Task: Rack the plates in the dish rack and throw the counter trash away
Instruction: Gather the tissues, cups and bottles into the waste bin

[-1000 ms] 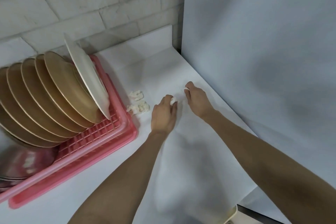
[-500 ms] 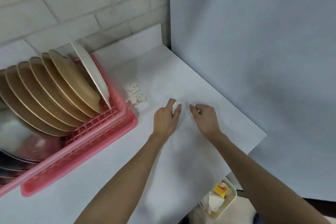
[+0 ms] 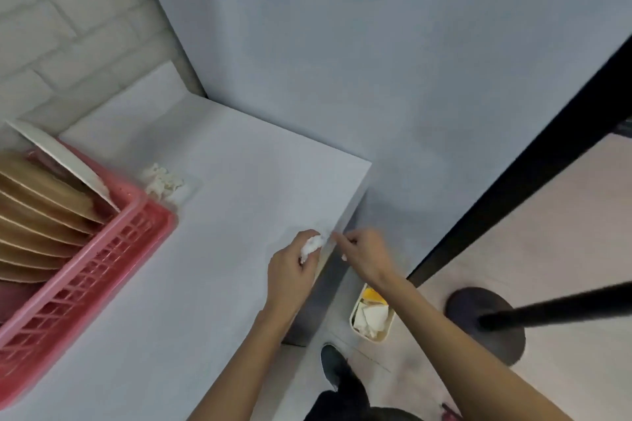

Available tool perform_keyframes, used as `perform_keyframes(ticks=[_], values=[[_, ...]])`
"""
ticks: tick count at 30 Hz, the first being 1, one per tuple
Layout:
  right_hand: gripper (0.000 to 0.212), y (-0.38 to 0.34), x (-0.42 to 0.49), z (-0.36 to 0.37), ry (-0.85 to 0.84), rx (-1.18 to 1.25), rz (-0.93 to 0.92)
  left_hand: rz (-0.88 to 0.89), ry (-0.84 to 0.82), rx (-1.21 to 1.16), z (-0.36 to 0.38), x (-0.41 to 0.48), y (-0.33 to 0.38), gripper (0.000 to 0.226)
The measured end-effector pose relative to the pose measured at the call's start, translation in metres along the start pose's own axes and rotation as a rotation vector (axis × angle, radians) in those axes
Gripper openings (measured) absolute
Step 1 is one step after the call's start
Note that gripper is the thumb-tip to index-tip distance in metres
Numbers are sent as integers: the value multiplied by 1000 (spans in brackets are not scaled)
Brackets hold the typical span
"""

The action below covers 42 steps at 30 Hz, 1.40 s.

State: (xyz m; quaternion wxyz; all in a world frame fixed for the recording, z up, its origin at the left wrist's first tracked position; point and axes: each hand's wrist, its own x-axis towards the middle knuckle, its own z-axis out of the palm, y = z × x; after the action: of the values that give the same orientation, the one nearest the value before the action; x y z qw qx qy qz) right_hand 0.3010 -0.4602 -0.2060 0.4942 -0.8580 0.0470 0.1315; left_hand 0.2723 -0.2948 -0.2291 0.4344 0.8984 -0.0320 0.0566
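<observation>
Left hand [image 3: 290,270]: gripping a crumpled tissue [image 3: 312,244] at the surface's [image 3: 222,249] right edge.
Right hand [image 3: 366,256]: pinching a white scrap [image 3: 344,257] past that edge.
Trash bin [image 3: 383,338]: standing on the floor, nearer, almost under the scrap.

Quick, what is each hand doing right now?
Left hand: holds a crumpled paper wad.
Right hand: fingers curled, pinching a small white scrap.

No readable text anywhere; the yellow scrap [image 3: 372,296] in the floor bin [image 3: 385,337] may bear print, too blurred.
</observation>
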Motion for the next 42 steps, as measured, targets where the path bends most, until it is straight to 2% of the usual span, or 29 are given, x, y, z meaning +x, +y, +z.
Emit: perform_keyframes(ticks=[5, 8, 12, 15, 18, 23, 25, 29, 32, 37, 40, 42], values=[[50, 64, -88, -15, 139, 68, 160, 48, -272, -71, 30, -68, 40, 15], [43, 100, -135, -13, 160, 64, 252, -27, -302, -115, 47, -107, 51, 9], [30, 129, -180, -6, 173, 91, 322, -201, -377, -119, 64, -140, 49, 20], [36, 138, -199, -2, 174, 96, 355, -270, -390, -96, 72, -151, 44, 26], [45, 145, -207, 0, 147, 190, 428, -308, -447, -86, 77, -151, 43, 19], [50, 166, -196, 6, 128, 252, 508, -329, -533, -121, 96, -140, 27, 12], [54, 182, -184, 11, 152, 199, 507, -343, -553, -132, 109, -133, 16, 19], [52, 222, -159, 28, 193, 165, 537, -353, -602, -123, 147, -117, -13, 46], [46, 258, -135, 46, 201, 246, 593, -374, -613, -78, 182, -106, -45, 51], [21, 329, -94, 80, 180, 284, 650, -364, -539, -69, 251, -96, -113, 44], [30, 379, -65, 101, 159, 241, 645, -349, -523, -72, 299, -89, -160, 30], [27, 411, -44, 114, 138, 223, 652, -341, -519, -73, 331, -83, -193, 23]])
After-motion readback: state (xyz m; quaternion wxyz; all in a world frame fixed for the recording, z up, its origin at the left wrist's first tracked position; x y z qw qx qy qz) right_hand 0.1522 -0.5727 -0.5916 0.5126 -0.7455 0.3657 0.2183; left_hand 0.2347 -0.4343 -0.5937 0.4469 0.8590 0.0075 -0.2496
